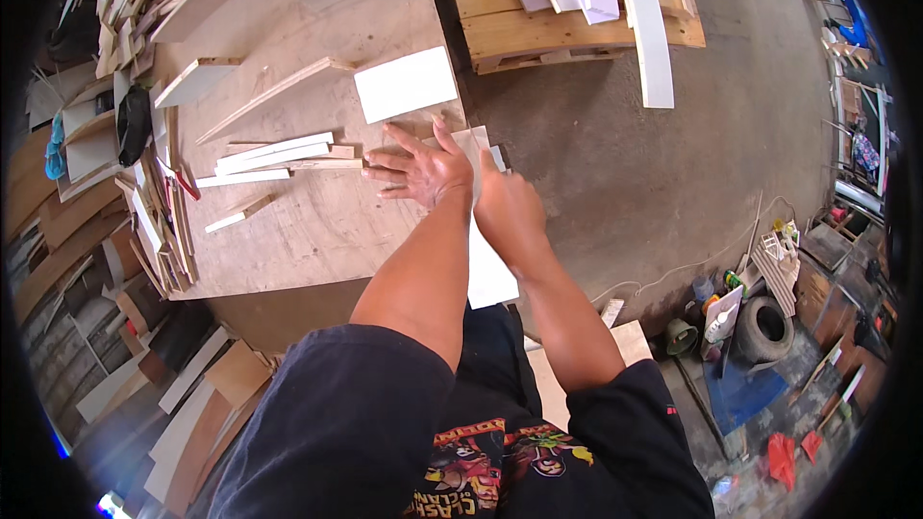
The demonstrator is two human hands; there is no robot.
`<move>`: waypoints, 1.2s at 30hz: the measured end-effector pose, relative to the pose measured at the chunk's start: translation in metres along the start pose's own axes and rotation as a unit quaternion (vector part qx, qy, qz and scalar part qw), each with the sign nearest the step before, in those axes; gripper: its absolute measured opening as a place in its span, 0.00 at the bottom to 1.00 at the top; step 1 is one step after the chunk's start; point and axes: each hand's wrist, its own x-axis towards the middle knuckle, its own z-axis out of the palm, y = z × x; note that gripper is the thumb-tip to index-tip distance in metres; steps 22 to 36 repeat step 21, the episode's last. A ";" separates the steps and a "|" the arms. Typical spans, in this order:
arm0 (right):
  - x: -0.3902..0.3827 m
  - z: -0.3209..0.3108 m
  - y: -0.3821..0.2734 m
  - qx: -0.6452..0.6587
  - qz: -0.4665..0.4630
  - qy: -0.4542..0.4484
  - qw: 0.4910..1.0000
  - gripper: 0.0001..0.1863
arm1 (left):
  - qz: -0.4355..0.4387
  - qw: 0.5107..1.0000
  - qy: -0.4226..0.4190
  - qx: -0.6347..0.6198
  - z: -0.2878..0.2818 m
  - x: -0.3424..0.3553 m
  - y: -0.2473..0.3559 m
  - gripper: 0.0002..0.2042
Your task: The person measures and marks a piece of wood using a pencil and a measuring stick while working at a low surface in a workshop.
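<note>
My left hand (421, 171) is open above the plywood tabletop (327, 221), fingers spread and palm partly turned up, with nothing in it. Just right of it, my right hand (507, 207) is closed on a long white board (490, 274) by the table's right edge; its thumb lies along the board and the other fingers are mostly hidden. The board's near end reaches toward my body. Beyond my left hand lies a white rectangular panel (406, 85). Several narrow white and bare wood strips (274, 156) lie to the left of that hand.
Longer boards (274, 96) stand on edge across the table. Scrap wood (125, 29) crowds its left side, beside red-handled pliers (179, 181). A wooden pallet (490, 14) bearing boards is at the far right. A tire (764, 331) and clutter occupy the right floor.
</note>
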 end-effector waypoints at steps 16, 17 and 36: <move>0.017 0.009 -0.011 -0.026 0.015 0.017 0.999 0.30 | 0.007 1.000 -0.017 -0.024 -0.005 -0.001 0.001 0.41; 0.011 0.007 -0.010 -0.025 0.014 0.017 0.999 0.30 | 0.007 1.000 -0.016 -0.024 -0.005 -0.001 0.000 0.41; 0.003 -0.008 -0.017 -0.034 0.045 -0.084 0.995 0.34 | 0.013 0.999 0.009 -0.034 0.002 0.002 -0.004 0.43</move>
